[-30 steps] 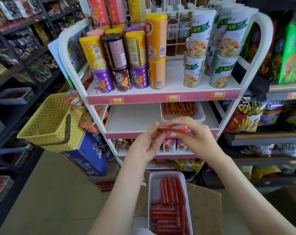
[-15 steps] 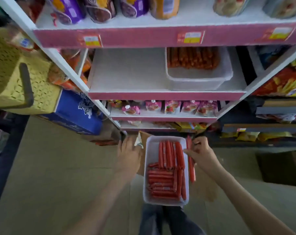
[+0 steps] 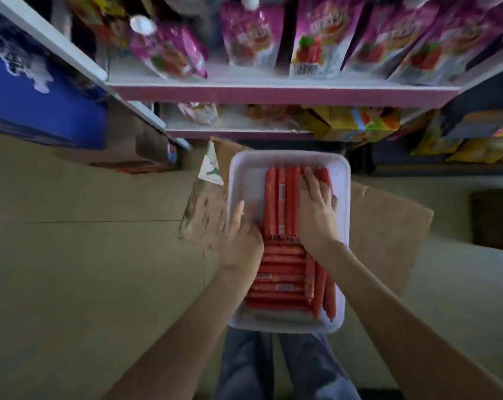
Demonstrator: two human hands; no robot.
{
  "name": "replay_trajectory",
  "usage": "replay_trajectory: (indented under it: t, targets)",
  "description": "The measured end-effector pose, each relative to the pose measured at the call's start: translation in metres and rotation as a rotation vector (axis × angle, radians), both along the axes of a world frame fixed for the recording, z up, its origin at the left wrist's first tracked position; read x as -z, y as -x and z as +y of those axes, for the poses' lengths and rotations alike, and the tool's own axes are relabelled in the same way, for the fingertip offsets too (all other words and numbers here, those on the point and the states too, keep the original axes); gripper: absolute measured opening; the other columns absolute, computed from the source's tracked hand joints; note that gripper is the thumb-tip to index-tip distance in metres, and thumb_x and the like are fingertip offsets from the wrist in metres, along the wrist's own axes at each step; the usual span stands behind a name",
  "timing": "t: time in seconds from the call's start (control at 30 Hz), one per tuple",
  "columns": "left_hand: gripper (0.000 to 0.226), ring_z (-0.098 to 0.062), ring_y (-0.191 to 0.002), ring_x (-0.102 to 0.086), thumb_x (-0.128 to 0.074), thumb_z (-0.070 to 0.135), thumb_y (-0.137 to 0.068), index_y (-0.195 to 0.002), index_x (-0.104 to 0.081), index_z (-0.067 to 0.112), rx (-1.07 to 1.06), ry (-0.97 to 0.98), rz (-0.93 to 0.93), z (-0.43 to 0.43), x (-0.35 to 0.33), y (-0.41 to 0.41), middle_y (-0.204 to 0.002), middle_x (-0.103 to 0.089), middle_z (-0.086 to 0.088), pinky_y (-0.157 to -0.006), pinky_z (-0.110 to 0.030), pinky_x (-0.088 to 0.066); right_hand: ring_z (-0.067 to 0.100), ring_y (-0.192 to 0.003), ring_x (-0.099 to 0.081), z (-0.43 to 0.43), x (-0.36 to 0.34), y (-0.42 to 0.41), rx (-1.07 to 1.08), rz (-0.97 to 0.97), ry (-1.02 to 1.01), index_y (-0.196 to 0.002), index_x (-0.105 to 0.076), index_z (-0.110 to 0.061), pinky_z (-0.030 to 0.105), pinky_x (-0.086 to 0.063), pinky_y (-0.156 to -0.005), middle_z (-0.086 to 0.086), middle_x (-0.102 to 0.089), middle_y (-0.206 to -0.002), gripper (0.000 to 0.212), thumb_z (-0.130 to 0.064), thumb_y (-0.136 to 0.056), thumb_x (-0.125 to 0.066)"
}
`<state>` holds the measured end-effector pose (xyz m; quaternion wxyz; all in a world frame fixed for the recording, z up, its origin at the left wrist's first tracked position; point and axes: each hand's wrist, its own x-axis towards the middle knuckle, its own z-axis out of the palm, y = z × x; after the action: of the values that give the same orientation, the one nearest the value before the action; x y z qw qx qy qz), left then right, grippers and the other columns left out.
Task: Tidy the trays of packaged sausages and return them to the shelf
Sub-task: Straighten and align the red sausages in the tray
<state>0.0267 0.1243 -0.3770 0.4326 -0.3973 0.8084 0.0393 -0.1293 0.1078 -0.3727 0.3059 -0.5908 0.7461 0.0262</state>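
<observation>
A white tray (image 3: 246, 174) lies on a flat piece of cardboard on the floor in front of the shelf unit. Several red packaged sausages (image 3: 280, 272) fill it, some lengthwise at the far end, some crosswise nearer me. My right hand (image 3: 315, 210) lies flat with straight fingers on the lengthwise sausages at the right. My left hand (image 3: 240, 233) rests inside the tray at the left of the same row, fingers extended against the sausages. The image is blurred by motion.
The shelf unit's pink-edged lower shelf (image 3: 273, 93) carries pink drink pouches (image 3: 251, 33). A blue box (image 3: 42, 105) stands at the left, snack bags at the right. The cardboard (image 3: 385, 226) spreads right of the tray. My knees (image 3: 273, 365) are just below it.
The view has dropped from the upper shelves to the floor tray. The sausage my right hand held is now down in the tray, and both hands have moved onto the sausage row.
</observation>
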Motion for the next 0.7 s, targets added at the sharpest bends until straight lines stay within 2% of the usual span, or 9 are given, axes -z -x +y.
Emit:
replay_trajectory:
  t: [0.03,0.1,0.17,0.27,0.43,0.47,0.53,0.6,0.7]
  targets:
    - [0.035,-0.013,-0.129,-0.048,-0.059,0.032,-0.082,-0.115,-0.069,0.022,-0.062,0.038,-0.009,0.002,0.006,-0.002,-0.122,-0.065,0.004,-0.111,-0.048,0.019,0.023,-0.145,-0.002,0.007,0.003,-0.003,-0.030,0.022,0.021,-0.153,-0.003,-0.018,0.043,-0.005,-0.117,0.002,0.003,-0.161,0.064,-0.016,-0.098,-0.035]
    - [0.038,-0.002,-0.118,-0.055,-0.041,0.041,-0.088,-0.117,-0.065,0.037,-0.168,0.136,0.023,0.004,0.025,-0.006,-0.122,-0.063,0.016,-0.113,-0.044,0.021,0.021,-0.147,0.001,0.019,0.007,-0.007,-0.083,0.016,0.101,-0.153,-0.002,-0.019,0.045,-0.001,-0.118,0.001,0.002,-0.161,0.063,-0.021,-0.099,-0.033]
    - [0.056,-0.007,-0.125,-0.050,-0.013,0.015,-0.098,-0.128,-0.059,0.028,-0.177,0.081,0.030,0.008,0.033,-0.002,-0.130,-0.059,0.010,-0.115,-0.046,0.014,0.024,-0.147,-0.010,0.026,0.012,-0.013,-0.242,0.015,0.192,-0.152,-0.021,-0.021,0.050,-0.006,-0.116,0.004,-0.016,-0.160,0.056,-0.028,-0.098,-0.031]
    - [0.041,-0.015,-0.125,-0.050,-0.035,0.018,-0.093,-0.123,-0.063,0.022,-0.027,0.160,-0.009,-0.006,0.012,0.007,-0.120,-0.065,0.005,-0.117,-0.049,-0.001,0.028,-0.142,-0.027,0.028,0.025,-0.019,-0.502,0.090,0.179,-0.137,-0.050,-0.026,0.055,-0.005,-0.115,0.004,-0.036,-0.152,0.047,-0.037,-0.096,-0.029]
    - [0.034,-0.026,-0.120,-0.049,-0.037,0.011,-0.096,-0.126,-0.053,0.008,0.071,-0.018,0.121,-0.031,0.002,0.015,-0.116,-0.058,-0.003,-0.105,-0.052,0.020,0.028,-0.144,-0.024,0.025,0.027,-0.014,-0.498,0.126,0.145,-0.129,-0.055,-0.029,0.058,-0.002,-0.114,0.000,-0.036,-0.152,0.046,-0.042,-0.096,-0.027]
    - [0.035,-0.027,-0.117,-0.051,-0.036,0.007,-0.095,-0.127,-0.052,0.005,0.052,-0.019,0.167,-0.032,-0.004,0.014,-0.114,-0.058,-0.005,-0.109,-0.051,0.015,0.028,-0.144,-0.023,0.025,0.025,-0.013,-0.490,0.116,0.153,-0.130,-0.055,-0.029,0.058,-0.004,-0.115,0.000,-0.036,-0.152,0.045,-0.042,-0.096,-0.028]
    - [0.030,-0.029,-0.093,-0.060,-0.041,-0.002,-0.085,-0.105,-0.063,0.000,0.011,0.108,0.307,-0.030,-0.023,0.010,-0.090,-0.064,-0.009,-0.115,-0.046,-0.019,0.027,-0.144,-0.024,0.024,0.020,-0.009,-0.472,0.096,0.182,-0.130,-0.055,-0.029,0.059,-0.009,-0.115,0.000,-0.036,-0.152,0.044,-0.041,-0.096,-0.029]
    - [0.007,-0.026,-0.061,-0.058,-0.061,0.000,-0.063,-0.066,-0.062,0.006,-0.052,0.270,0.495,-0.024,-0.039,-0.001,-0.053,-0.055,-0.004,-0.093,-0.043,-0.046,0.026,-0.144,-0.025,0.023,0.017,-0.005,-0.443,0.062,0.178,-0.132,-0.053,-0.029,0.058,-0.009,-0.115,0.000,-0.035,-0.153,0.045,-0.041,-0.097,-0.027]
    - [0.018,-0.024,-0.056,-0.053,-0.071,0.008,-0.063,-0.064,-0.054,0.011,-0.274,0.312,0.676,-0.013,-0.062,-0.027,-0.052,-0.052,-0.004,-0.075,-0.039,-0.042,0.023,-0.147,-0.010,0.020,0.017,-0.002,-0.504,0.081,0.062,-0.141,-0.041,-0.034,0.054,0.008,-0.114,-0.004,-0.020,-0.159,0.054,-0.047,-0.096,-0.013]
